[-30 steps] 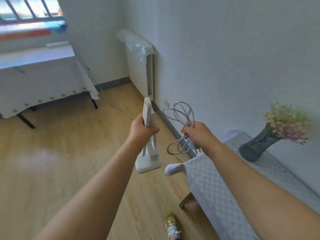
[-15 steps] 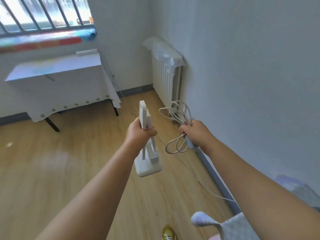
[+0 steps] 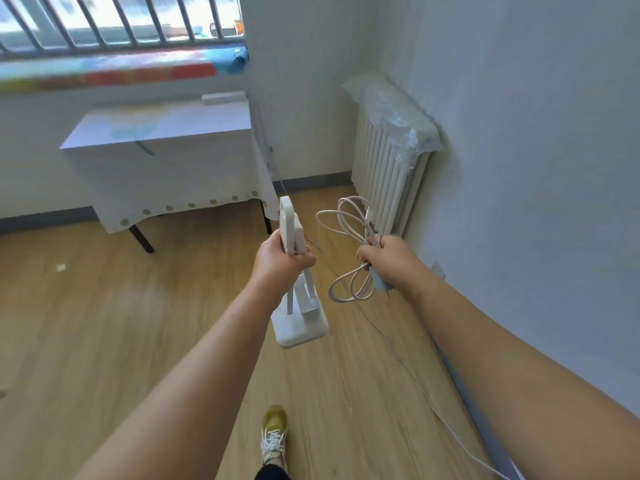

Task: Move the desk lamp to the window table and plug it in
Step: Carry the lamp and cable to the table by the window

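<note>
— What has changed in the last half second?

— The window table [image 3: 162,123] has come nearer and sits higher and more central ahead of me. The radiator [image 3: 391,161] has closed in on my right too. The cloth-covered corner that showed at the lower right is gone from view.

— And your hands?

— My left hand [image 3: 280,261] is curled round the folded stem of the desk lamp [image 3: 299,320], which hangs upright in the air, base down, above the floor [image 3: 104,323]. My right hand [image 3: 388,258] clutches the coiled cable [image 3: 346,220], with loops sticking out above and below my fist. Both grips are as they were.

— Room to move?

— Bare boards run from my shoe [image 3: 274,434] to the table's legs. The wall [image 3: 519,168] is close on my right, and a thin wire [image 3: 433,403] trails along the floor beside it. The table's right edge stands apart from the radiator, with the corner of the room between them.
</note>
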Motion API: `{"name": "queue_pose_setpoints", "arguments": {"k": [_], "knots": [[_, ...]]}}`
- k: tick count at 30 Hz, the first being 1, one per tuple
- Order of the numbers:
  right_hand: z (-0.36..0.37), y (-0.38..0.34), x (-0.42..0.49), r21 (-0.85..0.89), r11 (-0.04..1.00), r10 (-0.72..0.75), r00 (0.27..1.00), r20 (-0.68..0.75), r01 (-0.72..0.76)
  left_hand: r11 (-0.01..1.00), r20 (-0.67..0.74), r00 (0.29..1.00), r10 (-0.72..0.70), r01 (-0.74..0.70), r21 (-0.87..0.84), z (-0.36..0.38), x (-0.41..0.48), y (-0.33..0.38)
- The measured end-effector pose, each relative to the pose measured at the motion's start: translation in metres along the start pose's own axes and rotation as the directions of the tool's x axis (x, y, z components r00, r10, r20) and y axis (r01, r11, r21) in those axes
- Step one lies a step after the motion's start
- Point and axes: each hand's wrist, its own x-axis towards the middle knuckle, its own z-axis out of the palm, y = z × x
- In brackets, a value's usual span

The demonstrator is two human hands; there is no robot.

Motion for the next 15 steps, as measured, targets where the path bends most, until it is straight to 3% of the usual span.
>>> {"name": "queue_pose_setpoints", "arguments": {"k": [15], "knots": [[0.117,-0.127,0.182,-0.019,1.0,0.002,1.0,-0.014,-0.002,0.998,0.037,0.999,0.005,-0.007,0.061,-0.126,0.223,0.006]]}}
